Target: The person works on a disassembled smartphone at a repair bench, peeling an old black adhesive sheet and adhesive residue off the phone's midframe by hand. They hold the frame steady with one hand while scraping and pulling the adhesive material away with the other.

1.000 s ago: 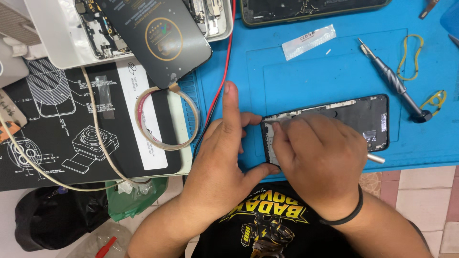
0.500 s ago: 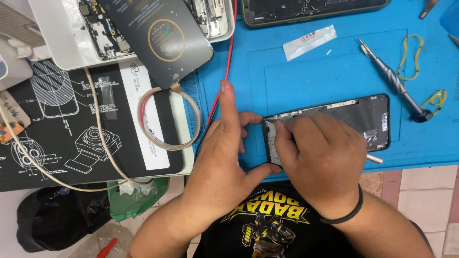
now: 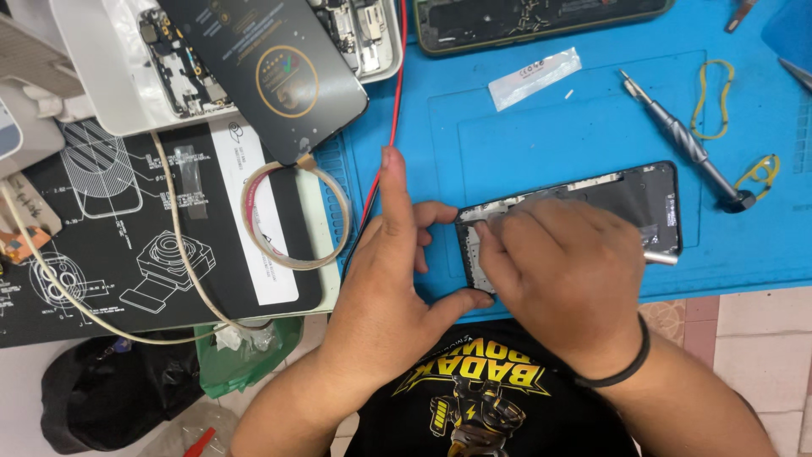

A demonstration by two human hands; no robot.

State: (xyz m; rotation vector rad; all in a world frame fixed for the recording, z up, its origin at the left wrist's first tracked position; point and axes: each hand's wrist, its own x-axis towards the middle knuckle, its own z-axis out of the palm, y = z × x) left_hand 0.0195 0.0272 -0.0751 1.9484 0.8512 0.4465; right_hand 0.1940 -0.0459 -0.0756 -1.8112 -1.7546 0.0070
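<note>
Down low, left hand (image 3: 381,296) grip pinching phone (image 3: 626,199) corner, right hand (image 3: 562,271) (perhaps holding tool) covering it.

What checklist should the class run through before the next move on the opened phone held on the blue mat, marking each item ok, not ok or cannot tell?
1. Opened phone lies flat on the blue mat: ok.
2. Left hand steadies the phone's left end, thumb and fingers on its edges: ok.
3. Right hand is over the phone's middle; a metal tool tip pokes out beside it: ok.
4. What lies under the right hand: cannot tell.
5. Screwdriver lies apart from the phone: ok.
6. Red wire lies apart from the phone: ok.
</note>
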